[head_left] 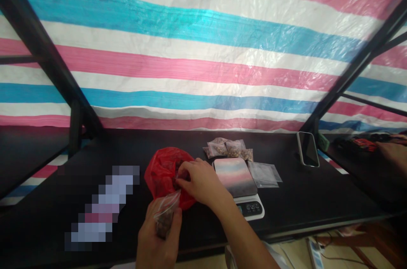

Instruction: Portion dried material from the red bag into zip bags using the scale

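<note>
At a black desk (124, 150), a person's left hand (159, 235) is clamping a small clear zip bag (164, 220) between thumb and fingers, its dark contents showing low inside and its mouth pointing up beside an open red plastic bag (160, 171). The right hand (199, 180) is resting at that red bag's opening, thumb and fingers bent inward; whether the fingertips are closing on anything is impossible to tell. Just right of the hand, a white digital scale (235, 178) is standing on the desk, the forearm partly covering its display. Behind the scale, several filled clear bags (227, 148) are lying in a pile, while flat clear bags (263, 174) are lying to its right. Farther right, a phone (308, 149) is sitting near a dark post.
</note>
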`<state>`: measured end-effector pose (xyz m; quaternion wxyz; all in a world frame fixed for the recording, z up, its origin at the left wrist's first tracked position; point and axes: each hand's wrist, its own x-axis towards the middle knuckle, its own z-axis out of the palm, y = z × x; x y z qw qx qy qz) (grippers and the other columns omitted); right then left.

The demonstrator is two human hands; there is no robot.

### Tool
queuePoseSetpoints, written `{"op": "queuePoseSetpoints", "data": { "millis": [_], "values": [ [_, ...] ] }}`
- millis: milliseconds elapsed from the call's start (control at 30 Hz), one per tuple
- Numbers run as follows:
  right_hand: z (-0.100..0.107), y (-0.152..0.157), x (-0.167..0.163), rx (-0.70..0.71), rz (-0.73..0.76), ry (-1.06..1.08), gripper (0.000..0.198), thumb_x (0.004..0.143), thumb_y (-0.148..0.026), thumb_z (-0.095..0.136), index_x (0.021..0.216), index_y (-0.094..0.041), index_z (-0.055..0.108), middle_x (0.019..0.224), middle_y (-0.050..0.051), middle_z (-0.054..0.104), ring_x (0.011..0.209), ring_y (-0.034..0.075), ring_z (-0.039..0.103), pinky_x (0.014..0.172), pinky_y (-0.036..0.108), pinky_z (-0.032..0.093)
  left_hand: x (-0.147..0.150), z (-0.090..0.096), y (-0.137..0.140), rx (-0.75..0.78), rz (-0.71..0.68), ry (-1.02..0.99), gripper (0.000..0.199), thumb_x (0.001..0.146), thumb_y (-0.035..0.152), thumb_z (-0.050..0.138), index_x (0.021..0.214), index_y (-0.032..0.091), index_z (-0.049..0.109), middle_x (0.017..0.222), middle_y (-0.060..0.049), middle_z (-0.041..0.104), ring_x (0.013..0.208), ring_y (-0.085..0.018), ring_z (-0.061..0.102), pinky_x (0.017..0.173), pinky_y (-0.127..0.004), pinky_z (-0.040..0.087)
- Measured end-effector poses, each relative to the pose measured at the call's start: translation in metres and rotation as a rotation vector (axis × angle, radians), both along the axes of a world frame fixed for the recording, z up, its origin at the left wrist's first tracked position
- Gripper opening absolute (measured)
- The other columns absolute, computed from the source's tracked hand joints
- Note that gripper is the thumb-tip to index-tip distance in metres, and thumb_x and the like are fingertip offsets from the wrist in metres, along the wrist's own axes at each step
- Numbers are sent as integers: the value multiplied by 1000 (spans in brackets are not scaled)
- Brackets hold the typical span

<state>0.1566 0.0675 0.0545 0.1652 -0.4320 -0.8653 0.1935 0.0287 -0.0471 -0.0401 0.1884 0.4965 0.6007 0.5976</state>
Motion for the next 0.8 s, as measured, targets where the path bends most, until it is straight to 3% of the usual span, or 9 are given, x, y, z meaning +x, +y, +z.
{"op": "queuePoseSetpoints", "data": {
  "millis": [133, 333, 467, 600, 800],
  "values": [
    [-1, -2, -4, -63, 54, 55, 7, 95, -27, 79, 100, -23, 76, 103, 3, 83, 98, 22, 71, 85, 31, 45, -8, 0, -2, -64, -26, -163, 32, 86, 51, 79, 100, 23, 81, 106, -8, 81, 100, -29, 78, 92, -41, 67],
    [-4, 2, 4, -184, 14, 231, 6, 96, -29, 73, 95, -23, 73, 88, -1, 80, 78, 15, 71, 68, 25, 43, -19, -6, -3, -172, 3, -340, 44, 77, 58, 86, 100, 21, 83, 106, -9, 84, 101, -31, 80, 90, -42, 69],
    [-3, 9, 14, -264, -38, 333, 6, 98, -27, 72, 95, -22, 71, 87, 0, 79, 78, 15, 71, 69, 25, 46, -19, -5, 1, -116, 10, -190, 40, 83, 56, 82, 105, 22, 81, 110, -9, 81, 105, -30, 78, 95, -43, 67],
    [4, 11, 22, -360, -37, 513, 11, 100, -32, 71, 98, -21, 69, 87, 0, 78, 77, 15, 71, 68, 24, 48, -14, 0, 4, -55, 138, 20, 46, 84, 58, 79, 114, 23, 77, 122, -10, 74, 111, -31, 74, 100, -47, 64],
    [24, -3, 21, -422, 85, 728, 19, 99, -39, 72, 98, -21, 67, 84, -2, 72, 75, 14, 65, 65, 24, 47, -3, 15, 10, -107, 131, -102, 51, 84, 64, 76, 111, 21, 73, 123, -12, 74, 111, -31, 76, 94, -46, 65]
  ]
}}
